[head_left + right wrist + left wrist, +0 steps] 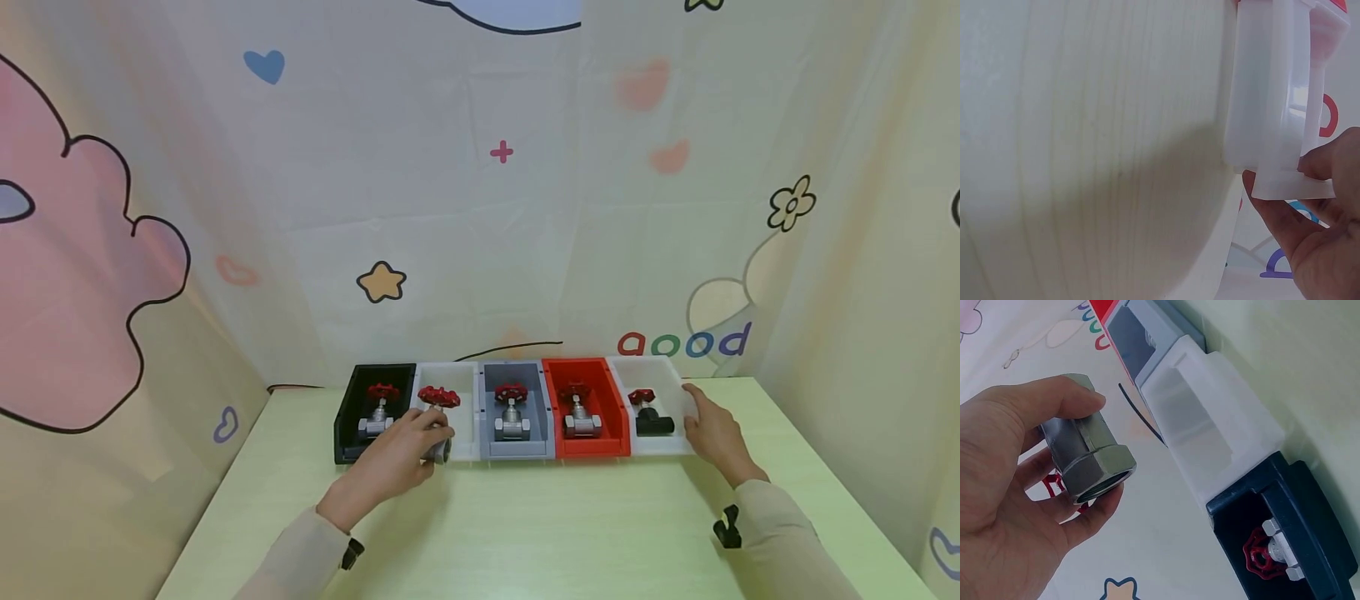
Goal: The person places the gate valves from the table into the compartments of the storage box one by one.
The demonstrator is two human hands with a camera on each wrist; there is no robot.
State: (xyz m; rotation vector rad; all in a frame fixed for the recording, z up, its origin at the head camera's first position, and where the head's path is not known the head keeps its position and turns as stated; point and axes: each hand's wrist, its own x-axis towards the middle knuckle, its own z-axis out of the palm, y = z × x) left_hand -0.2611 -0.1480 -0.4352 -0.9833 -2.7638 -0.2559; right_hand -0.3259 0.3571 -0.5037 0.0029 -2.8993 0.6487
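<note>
My left hand (pixel 405 450) grips a metal gate valve (pixel 1088 450) with a red handwheel (pixel 438 397), held up at the second bin from the left, a white bin (pixel 1216 406). Its hexagonal pipe end faces the left wrist camera, and the fingers wrap round the body. At the far right of the row, my right hand (pixel 718 433) pinches the side wall of another white bin (pixel 1285 125), thumb on the inner side. In that bin lies a valve with a black body (pixel 655 423) and a red handwheel.
Between the two white bins stand a grey bin (pixel 517 450) and a red bin (pixel 592 448), each with a red-handled metal valve. A black bin (pixel 345 425) at the left end holds another valve (pixel 1272 550). The row sits on a pale table (pixel 540 533) before a printed curtain (pixel 450 208).
</note>
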